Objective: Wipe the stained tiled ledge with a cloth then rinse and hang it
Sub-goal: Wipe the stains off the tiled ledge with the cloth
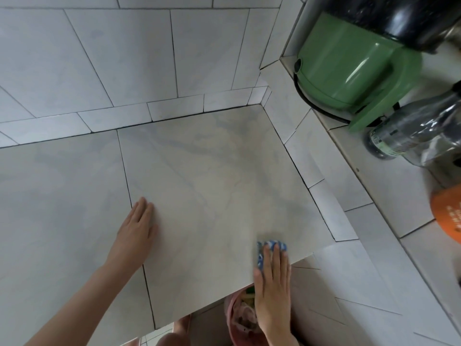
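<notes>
Pale grey tiling is recorded on the walls and on the ledge (199, 196), whose large right-hand tile carries a faint brownish discolouration (232, 146) running from its middle toward the back corner. The cloth (272, 247), blue and white, is found at the front edge of the ledge, pressed flat beneath the right hand (273, 285). The fingers are laid straight over it rather than curled round it, and most of it is hidden under them. The left hand (136, 231) is rested palm down on the ledge, fingers extended and together, holding nothing, well apart from the cloth. On the raised side shelf to the right, a green appliance (349, 71), a clear bottle (419, 136) and an orange object (449, 216) are noted. A pink bucket (233, 318) is partly visible below the ledge. The wiping step is judged to be in hand, with rinsing and hanging not yet begun. The next stroke is judged to require the cloth to be pushed away from the edge and across the discoloured area under firm pressure, stopping short of the shelf.
</notes>
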`<state>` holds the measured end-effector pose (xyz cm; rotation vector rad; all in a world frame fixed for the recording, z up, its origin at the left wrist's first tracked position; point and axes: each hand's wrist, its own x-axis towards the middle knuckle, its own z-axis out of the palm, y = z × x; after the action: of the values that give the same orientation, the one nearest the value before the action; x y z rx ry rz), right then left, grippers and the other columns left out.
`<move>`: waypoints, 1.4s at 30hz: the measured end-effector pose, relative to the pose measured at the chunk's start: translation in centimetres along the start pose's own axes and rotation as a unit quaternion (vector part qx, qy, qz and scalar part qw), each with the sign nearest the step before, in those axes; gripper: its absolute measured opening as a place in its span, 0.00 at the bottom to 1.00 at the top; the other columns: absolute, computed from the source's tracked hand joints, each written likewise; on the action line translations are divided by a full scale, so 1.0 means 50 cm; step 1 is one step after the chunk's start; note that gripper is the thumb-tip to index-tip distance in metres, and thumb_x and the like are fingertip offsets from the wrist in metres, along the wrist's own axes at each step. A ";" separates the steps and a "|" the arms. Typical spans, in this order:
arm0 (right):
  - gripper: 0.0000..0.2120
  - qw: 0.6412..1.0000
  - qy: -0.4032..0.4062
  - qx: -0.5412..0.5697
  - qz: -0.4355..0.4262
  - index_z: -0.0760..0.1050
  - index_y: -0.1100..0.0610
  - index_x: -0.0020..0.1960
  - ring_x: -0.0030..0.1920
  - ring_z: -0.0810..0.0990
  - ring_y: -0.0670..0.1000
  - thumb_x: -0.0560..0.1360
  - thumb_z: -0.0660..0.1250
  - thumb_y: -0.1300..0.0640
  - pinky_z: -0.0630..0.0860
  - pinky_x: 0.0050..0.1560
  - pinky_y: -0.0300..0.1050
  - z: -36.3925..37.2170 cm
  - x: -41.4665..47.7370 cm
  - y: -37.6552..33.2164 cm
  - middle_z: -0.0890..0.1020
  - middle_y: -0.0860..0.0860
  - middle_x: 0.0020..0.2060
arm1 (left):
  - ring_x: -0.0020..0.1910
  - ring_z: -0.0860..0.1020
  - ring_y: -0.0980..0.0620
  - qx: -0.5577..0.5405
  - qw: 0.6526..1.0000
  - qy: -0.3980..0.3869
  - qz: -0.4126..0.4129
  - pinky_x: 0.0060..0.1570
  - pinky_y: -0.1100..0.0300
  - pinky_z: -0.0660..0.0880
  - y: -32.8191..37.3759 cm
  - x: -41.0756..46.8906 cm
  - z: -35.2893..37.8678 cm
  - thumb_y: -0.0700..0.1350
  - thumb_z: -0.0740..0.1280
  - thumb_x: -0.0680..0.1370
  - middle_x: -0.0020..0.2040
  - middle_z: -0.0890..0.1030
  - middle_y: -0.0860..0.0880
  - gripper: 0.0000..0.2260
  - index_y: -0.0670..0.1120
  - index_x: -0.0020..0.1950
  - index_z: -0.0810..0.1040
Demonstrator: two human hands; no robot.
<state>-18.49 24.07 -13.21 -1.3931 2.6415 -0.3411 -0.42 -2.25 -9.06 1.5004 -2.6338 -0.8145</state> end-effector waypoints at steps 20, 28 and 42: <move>0.32 0.979 -0.016 0.045 0.199 0.41 0.56 0.76 0.75 0.35 0.48 0.76 0.32 0.41 0.44 0.76 0.53 -0.041 0.065 0.116 0.42 0.53 0.77 | 0.74 0.56 0.48 -0.036 0.999 0.010 0.011 0.70 0.59 0.51 -0.024 -0.009 -0.009 0.39 0.59 0.79 0.74 0.57 0.44 0.21 0.40 0.71 0.62; 0.26 0.993 -0.086 0.075 -0.003 0.59 0.57 0.74 0.74 0.58 0.58 0.81 0.42 0.48 0.54 0.72 0.52 0.041 -0.059 -0.222 0.60 0.56 0.74 | 0.74 0.57 0.47 -0.021 0.999 0.025 0.007 0.70 0.60 0.51 -0.046 -0.028 -0.014 0.38 0.58 0.79 0.74 0.59 0.44 0.20 0.40 0.71 0.63; 0.28 0.996 -0.077 -0.032 0.015 0.43 0.55 0.77 0.76 0.48 0.51 0.80 0.32 0.44 0.41 0.73 0.42 0.001 0.172 -0.059 0.48 0.51 0.76 | 0.74 0.54 0.49 -0.026 0.999 0.017 -0.010 0.71 0.58 0.51 -0.052 -0.041 -0.019 0.41 0.58 0.79 0.75 0.56 0.45 0.21 0.41 0.72 0.61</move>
<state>-20.98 15.32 -12.59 -1.3383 2.5644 -0.1411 3.03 -2.09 -8.87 1.5170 -2.5570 -0.8457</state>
